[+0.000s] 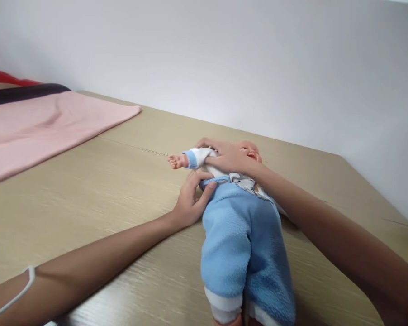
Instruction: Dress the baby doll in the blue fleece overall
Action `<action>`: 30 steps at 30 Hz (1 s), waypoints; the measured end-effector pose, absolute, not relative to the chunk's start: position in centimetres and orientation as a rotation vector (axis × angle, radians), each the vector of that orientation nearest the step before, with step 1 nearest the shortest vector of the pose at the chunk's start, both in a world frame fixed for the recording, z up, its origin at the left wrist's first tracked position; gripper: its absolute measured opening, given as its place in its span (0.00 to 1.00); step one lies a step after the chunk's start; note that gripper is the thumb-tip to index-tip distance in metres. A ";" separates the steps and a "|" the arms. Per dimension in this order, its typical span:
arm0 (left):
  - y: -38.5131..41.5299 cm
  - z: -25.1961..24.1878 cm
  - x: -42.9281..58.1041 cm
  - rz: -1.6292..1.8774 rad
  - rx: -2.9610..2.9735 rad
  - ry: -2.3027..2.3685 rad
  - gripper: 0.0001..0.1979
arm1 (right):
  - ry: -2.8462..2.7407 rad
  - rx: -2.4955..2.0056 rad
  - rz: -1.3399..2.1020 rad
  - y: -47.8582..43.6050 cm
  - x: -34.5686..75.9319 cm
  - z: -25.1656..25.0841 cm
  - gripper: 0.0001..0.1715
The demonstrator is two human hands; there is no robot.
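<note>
A baby doll [249,148] lies on its back on the wooden table, its head toward the wall and its legs toward me. It wears fluffy blue overalls [238,226] with an animal patch on the chest and a white top with a blue cuff. My left hand [193,199] is closed on the side edge of the overalls, thumb on the front, fingers partly hidden underneath. Reaching across the chest, my right hand [229,156] grips the white sleeve [201,156] near the shoulder. The doll's bare hand [177,161] points left. Its other arm is mostly hidden behind my right forearm.
On the left of the table [139,190] lies a pink cloth [54,124]. Behind it are a black item [30,93] and a red item [7,78]. A pale wall [204,63] borders the table's far side. A white cord [17,294] crosses my left forearm.
</note>
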State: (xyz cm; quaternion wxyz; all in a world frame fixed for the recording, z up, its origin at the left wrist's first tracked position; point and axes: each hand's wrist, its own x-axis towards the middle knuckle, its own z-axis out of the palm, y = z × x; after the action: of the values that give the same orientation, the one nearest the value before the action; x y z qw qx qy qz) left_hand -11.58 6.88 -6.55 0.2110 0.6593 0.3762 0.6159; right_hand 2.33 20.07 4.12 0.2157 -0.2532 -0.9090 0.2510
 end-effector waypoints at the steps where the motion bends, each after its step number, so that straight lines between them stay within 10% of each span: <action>1: 6.9 -6.6 -11.6 1.719 1.854 1.061 0.14 | -2.453 -0.727 0.770 19.8 3.0 4.4 0.22; 7: 6.4 -7.6 -11.9 1.906 2.062 1.117 0.13 | -2.304 -0.741 0.994 19.7 6.0 3.7 0.32; 23: 9.0 -6.3 -11.8 1.693 1.329 1.261 0.16 | -2.344 -1.003 0.731 14.3 10.4 3.2 0.22; 30: 11.2 -5.4 -12.8 1.491 1.289 1.121 0.17 | -1.763 -0.912 1.306 15.6 10.2 -0.1 0.33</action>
State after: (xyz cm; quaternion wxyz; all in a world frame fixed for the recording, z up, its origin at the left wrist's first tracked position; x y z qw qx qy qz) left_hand -12.84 11.24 -5.43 0.4234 0.5152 0.4478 0.5956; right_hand 10.19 15.64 -0.05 0.3735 -0.3560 -0.6882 0.5100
